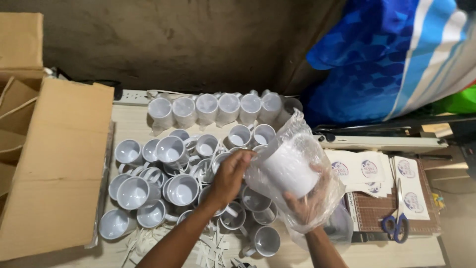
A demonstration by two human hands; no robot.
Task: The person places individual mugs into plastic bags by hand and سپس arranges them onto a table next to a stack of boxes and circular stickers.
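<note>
Centrally, the mug (289, 170) lies tilted inside the bag (297, 149), axis running upper-left to lower-right; right hand (308, 203) cradles it underneath, left hand (233, 176) pinches the bag's edge.

A large brown cardboard box (54, 164) with open flaps stood at the left edge of the table (131, 124). Along the far edge lay a row of white mugs (218, 108) on their sides, and a loose crowd of more white mugs (171, 186) filled the middle, some upright and some tipped. White paper strips (210, 250) were scattered at the near edge. Toward the right edge sat a brown cutting mat (377, 211) with blue-handled scissors (396, 221) on it, beside sheets of round printed stickers (364, 168). A blue and white patterned cloth (391, 54) hung beyond the far right corner
</note>
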